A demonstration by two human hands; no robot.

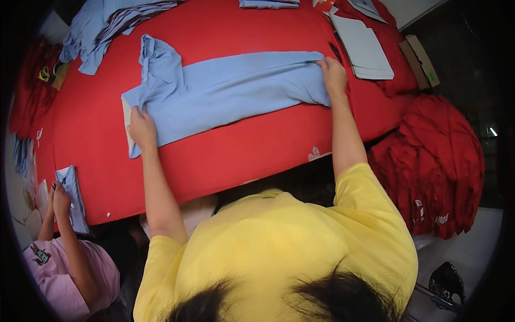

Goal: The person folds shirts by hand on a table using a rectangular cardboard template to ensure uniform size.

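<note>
Stretching a light blue garment (230,91) across a red-covered table (214,169), a person in a yellow shirt (273,249) has both hands on the cloth, with the clock read from the middle of the view. The garment lies lengthwise between the hands, its middle toward 11 o'clock. At its left end, between 9 and 10 o'clock, the left hand (142,129) is closed on the cloth, just beside a pale edge (127,121). At its far right end, toward 1 o'clock, the right hand (335,75) pinches the upper corner, and the fabric runs in shallow creases from one hand to the other. A rumpled flap of the garment juts away from the person between 10 and 11 o'clock, beyond the left hand.

Near the right hand, between 1 and 2 o'clock, rest white sheets (363,47); a cardboard box (420,60) stands at 2 o'clock. A heap of red garments (434,166) hangs at 3 o'clock, and more blue clothing (115,27) is piled between 10 and 11 o'clock. Toward 8 o'clock, a co-worker in pink (75,273) sits with both hands raised beside a folded blue garment (76,198).
</note>
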